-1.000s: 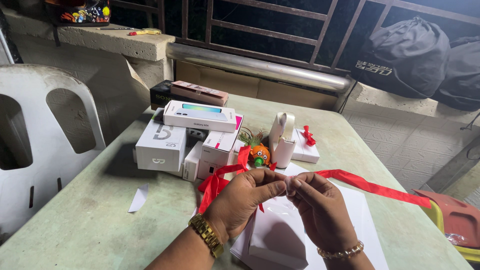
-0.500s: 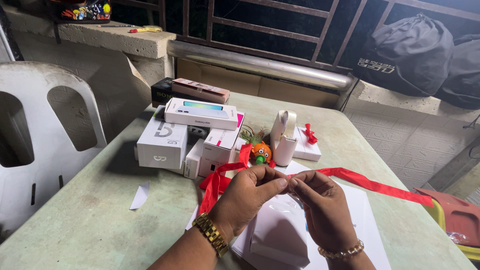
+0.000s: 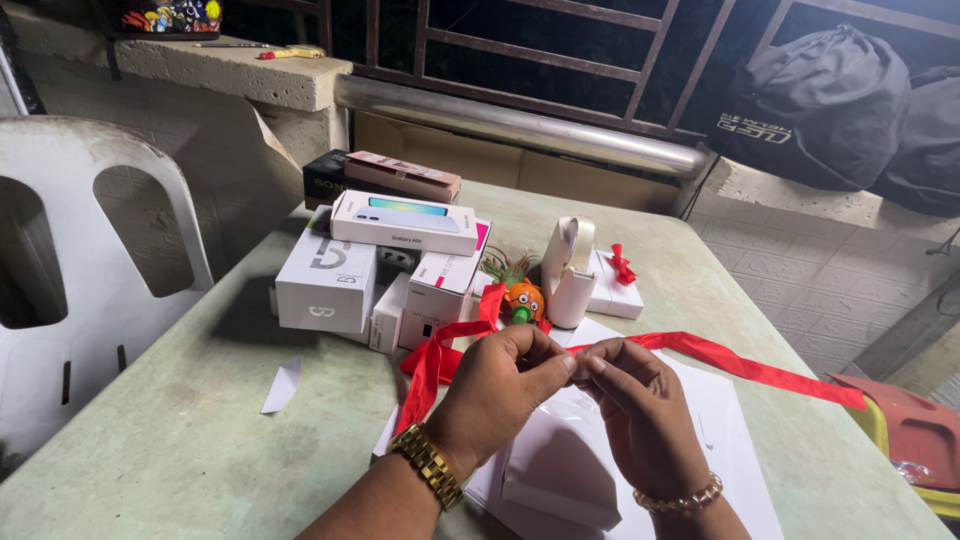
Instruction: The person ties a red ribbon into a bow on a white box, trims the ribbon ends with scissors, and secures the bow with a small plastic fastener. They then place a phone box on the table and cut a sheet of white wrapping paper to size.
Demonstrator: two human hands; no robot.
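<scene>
Head view: both hands [image 3: 570, 385] pinching red ribbon [image 3: 740, 362]

There is one view only, from a camera on the person's head, looking forward and down over the forearms at a steep slant. It sits close: the left hand [image 3: 500, 385] and right hand [image 3: 640, 415] fill the lower middle, wrists cut by the bottom edge. The green table [image 3: 170, 440] runs away from the hands toward the top. Beyond the hands the view reaches a stack of white boxes [image 3: 385, 260], then a metal railing [image 3: 520, 125]. Left of the hands a white plastic chair [image 3: 90, 260] enters the picture; far right of them lies tiled floor [image 3: 800, 260]. No second view shares the scene.
</scene>
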